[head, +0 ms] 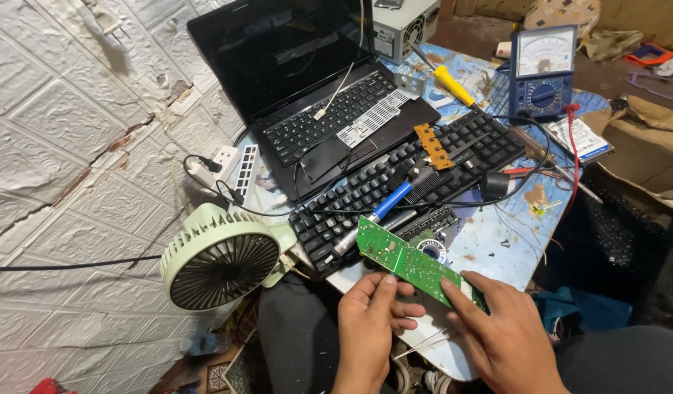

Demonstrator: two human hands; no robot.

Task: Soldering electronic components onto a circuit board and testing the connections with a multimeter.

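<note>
I keep the green circuit board [408,261] at six o'clock, low over the worktop [497,233], my left hand [369,317] pinching its underside, my right hand [501,328] clamped on its near end; best gripped by edges, clear of the keyboard [395,190] at twelve o'clock

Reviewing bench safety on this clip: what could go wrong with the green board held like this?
1. The green circuit board is held in the air by both hands, left hand and right hand, past the table edge; a slip could drop it.
2. The soldering iron lies loose on the keyboard close by; if hot, it might burn keys or fingers.
</note>
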